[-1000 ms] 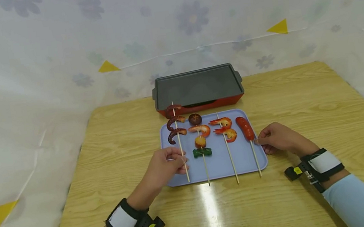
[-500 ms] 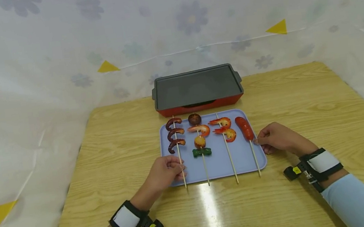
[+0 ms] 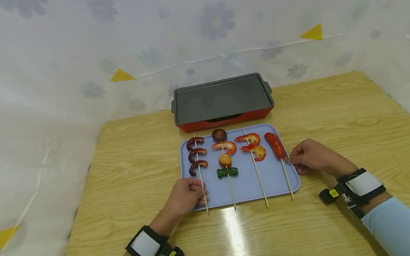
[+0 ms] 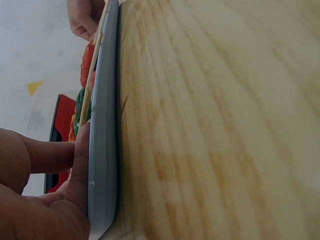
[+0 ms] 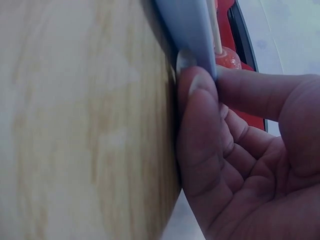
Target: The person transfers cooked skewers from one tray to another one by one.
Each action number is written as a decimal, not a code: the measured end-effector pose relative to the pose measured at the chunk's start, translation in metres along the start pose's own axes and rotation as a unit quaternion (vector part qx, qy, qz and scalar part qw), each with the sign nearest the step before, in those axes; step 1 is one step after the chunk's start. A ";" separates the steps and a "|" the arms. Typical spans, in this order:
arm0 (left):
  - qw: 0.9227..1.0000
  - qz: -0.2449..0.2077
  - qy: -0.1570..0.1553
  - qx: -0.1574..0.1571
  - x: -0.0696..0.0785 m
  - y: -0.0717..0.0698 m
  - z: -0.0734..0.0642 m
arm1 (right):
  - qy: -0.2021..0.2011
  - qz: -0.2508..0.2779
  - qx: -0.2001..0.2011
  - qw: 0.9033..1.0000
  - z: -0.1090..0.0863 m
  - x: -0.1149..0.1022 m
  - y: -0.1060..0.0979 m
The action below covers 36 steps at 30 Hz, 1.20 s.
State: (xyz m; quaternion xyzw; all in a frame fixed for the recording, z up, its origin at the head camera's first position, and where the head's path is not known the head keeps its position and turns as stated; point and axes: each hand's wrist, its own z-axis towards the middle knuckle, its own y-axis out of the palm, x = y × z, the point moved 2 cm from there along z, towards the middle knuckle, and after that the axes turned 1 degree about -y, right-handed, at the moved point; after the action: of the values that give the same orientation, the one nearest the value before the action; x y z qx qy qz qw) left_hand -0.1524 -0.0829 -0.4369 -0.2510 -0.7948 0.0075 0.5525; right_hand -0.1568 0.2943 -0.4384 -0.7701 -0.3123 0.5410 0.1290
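Note:
A lavender tray (image 3: 244,190) lies on the table with several skewers in a row. At its left side my left hand (image 3: 186,196) pinches the stick of the octopus tentacle skewer (image 3: 197,155), which lies low over the tray. In the left wrist view that hand (image 4: 47,185) is right against the tray wall (image 4: 104,150). My right hand (image 3: 312,158) pinches the tray's right rim beside the sausage skewer (image 3: 276,146); in the right wrist view its fingers (image 5: 200,135) curl under the rim. Between them lie a mixed skewer (image 3: 226,160) and a shrimp skewer (image 3: 253,152).
Just behind the tray stands a red grill with a dark flat top (image 3: 222,99). The wooden table (image 3: 131,155) reaches back to a flowered plastic sheet (image 3: 191,21). Stick ends overhang the tray's front rim.
My left hand has brought the octopus tentacle skewer down, toward me and slightly left, from overlapping the grill's front to within the tray's left side. My right hand stays at the rim.

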 end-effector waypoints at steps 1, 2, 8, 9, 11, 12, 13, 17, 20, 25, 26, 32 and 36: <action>1.000 0.004 0.000 -0.001 0.000 0.000 0.000 | 0.000 -0.001 0.000 1.000 0.000 0.000 0.000; 1.000 0.007 -0.002 -0.001 0.000 0.000 0.000 | 0.000 -0.002 0.000 1.000 0.000 0.000 0.000; 0.999 0.051 0.004 0.005 -0.002 -0.003 0.001 | -0.001 -0.008 -0.002 1.000 0.000 0.001 0.001; 0.998 0.062 0.010 0.010 -0.001 -0.005 0.000 | -0.001 -0.008 -0.003 1.000 0.000 0.001 0.001; 0.991 0.115 0.048 0.039 0.003 -0.010 -0.002 | -0.001 -0.010 -0.006 1.000 0.000 0.001 0.001; 0.984 0.149 0.075 0.062 0.006 -0.013 -0.002 | -0.001 -0.015 -0.006 1.000 0.000 0.001 0.000; 0.972 0.190 0.101 0.090 0.010 -0.017 -0.002 | -0.002 -0.018 -0.004 1.000 0.000 0.001 0.000; 0.906 0.342 0.148 0.201 0.019 -0.037 0.001 | -0.002 -0.021 0.001 1.000 0.002 0.001 -0.002; 0.896 0.378 0.127 0.193 0.018 -0.046 0.007 | 0.001 -0.016 0.001 1.000 0.002 0.002 -0.002; 0.902 0.380 0.127 0.162 0.012 -0.046 0.014 | -0.001 -0.029 0.006 1.000 0.000 0.001 -0.001; 0.902 0.378 0.130 0.165 0.011 -0.046 0.015 | -0.001 -0.031 0.010 0.999 0.000 0.001 -0.001; 0.896 0.377 0.144 0.185 0.013 -0.045 0.017 | -0.008 -0.035 0.020 0.999 -0.002 -0.001 0.000; 0.895 0.379 0.142 0.186 0.013 -0.045 0.016 | -0.008 -0.038 0.018 0.999 -0.003 -0.002 0.000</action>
State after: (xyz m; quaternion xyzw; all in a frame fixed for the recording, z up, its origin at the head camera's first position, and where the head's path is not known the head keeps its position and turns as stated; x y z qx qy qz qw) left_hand -0.1871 -0.1123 -0.4183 -0.4244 -0.5367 0.3284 0.6511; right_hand -0.1545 0.2931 -0.4362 -0.7509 -0.3329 0.5472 0.1609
